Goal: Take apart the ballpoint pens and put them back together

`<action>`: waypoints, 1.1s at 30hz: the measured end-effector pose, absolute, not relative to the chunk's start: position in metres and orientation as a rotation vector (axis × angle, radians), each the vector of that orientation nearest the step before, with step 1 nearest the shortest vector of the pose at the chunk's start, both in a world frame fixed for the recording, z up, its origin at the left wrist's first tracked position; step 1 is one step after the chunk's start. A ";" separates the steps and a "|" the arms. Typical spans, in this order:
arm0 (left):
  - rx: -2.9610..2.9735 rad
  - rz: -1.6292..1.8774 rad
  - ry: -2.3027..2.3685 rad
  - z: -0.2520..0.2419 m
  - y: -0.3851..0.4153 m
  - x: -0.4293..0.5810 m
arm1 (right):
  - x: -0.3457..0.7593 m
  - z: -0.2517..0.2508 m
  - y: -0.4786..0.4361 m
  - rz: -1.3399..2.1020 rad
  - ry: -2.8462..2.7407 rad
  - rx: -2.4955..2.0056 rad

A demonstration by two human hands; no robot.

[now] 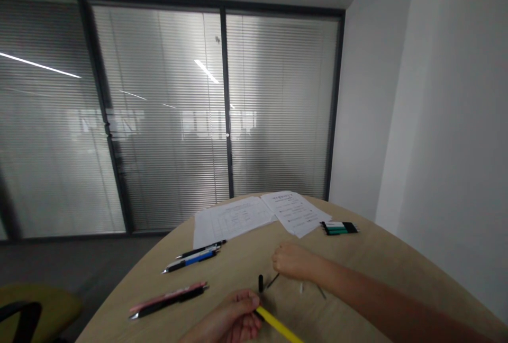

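Note:
At the near edge of the table, my left hand pinches one end of a slim yellow pen; its other end runs out of view at the bottom. My right hand is farther forward, low over the table with its fingers curled together. What those fingers hold, if anything, is hidden. A thin dark stick lies just below the right fingertips. Beside it is a short black cylinder. Under the right forearm are a small whitish piece and another thin grey stick.
Left on the round table lie a pink pen, a black pen, a blue pen and others. Printed sheets cover the far side. Green and black pens lie right. A chair stands left.

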State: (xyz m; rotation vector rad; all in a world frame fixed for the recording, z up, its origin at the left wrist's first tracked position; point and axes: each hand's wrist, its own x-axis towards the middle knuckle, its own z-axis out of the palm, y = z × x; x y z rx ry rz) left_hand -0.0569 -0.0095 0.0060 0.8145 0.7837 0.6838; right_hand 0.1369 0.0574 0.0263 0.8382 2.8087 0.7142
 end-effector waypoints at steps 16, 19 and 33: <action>0.461 0.927 0.838 0.015 -0.007 -0.054 | 0.192 0.073 -0.042 -0.491 3.119 1.906; 0.434 1.003 0.795 0.012 -0.004 -0.055 | 0.196 0.074 -0.050 -0.509 3.130 1.960; 0.501 0.982 0.639 -0.004 0.003 -0.062 | 0.213 0.087 -0.061 -0.050 3.250 1.802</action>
